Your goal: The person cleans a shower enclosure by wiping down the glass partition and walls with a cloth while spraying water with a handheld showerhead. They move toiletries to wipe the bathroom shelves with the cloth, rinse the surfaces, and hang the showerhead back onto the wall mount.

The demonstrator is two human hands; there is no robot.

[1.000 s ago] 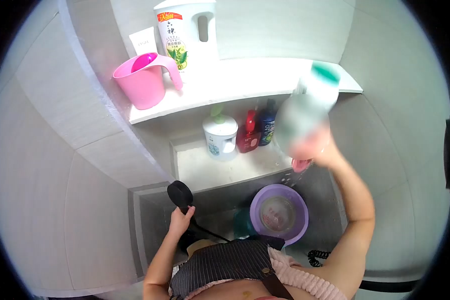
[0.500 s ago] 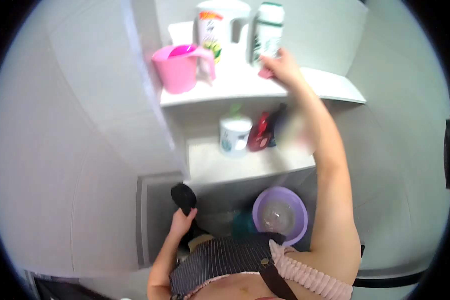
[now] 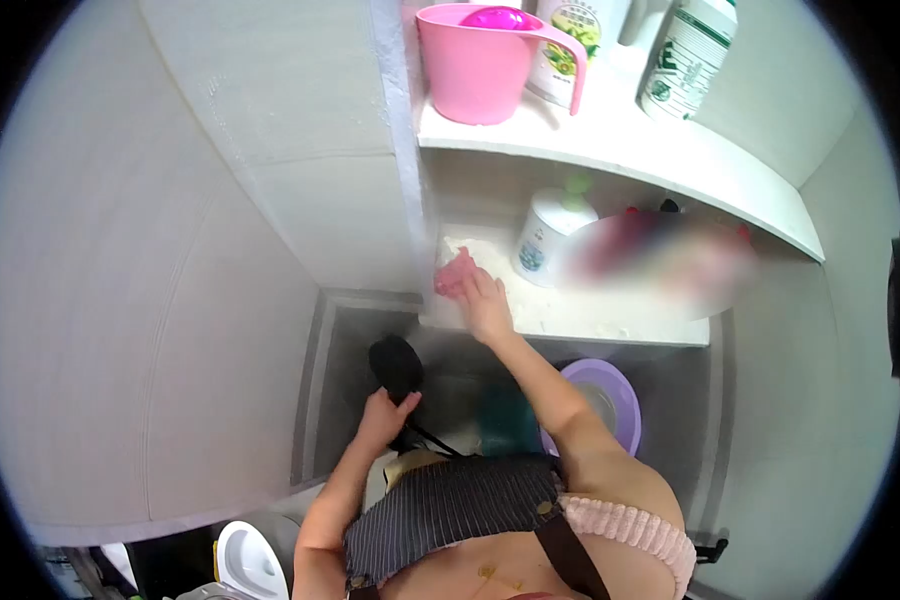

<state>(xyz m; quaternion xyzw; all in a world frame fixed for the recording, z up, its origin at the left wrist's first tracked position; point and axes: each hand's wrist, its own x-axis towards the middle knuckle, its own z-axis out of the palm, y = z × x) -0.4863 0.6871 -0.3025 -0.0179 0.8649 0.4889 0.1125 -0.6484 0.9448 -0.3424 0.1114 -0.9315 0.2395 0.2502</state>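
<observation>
Wiping step, apparently — right hand (image 3: 489, 310) pinching pink cloth (image 3: 455, 274) on lower shelf (image 3: 570, 322), left hand (image 3: 382, 420) gripping black showerhead (image 3: 396, 363). Next stroke needs clearance — white bottle (image 3: 540, 245) near.

The left arm (image 3: 332, 505) is bent and held low, with the left grip (image 3: 382, 418) curled closed and its thumb (image 3: 408, 402) laid forward. The right arm (image 3: 548, 385) is stretched forward and angled leftward; the right grip (image 3: 488, 308) is turned palm down, its fingers (image 3: 483, 284) extended.
</observation>
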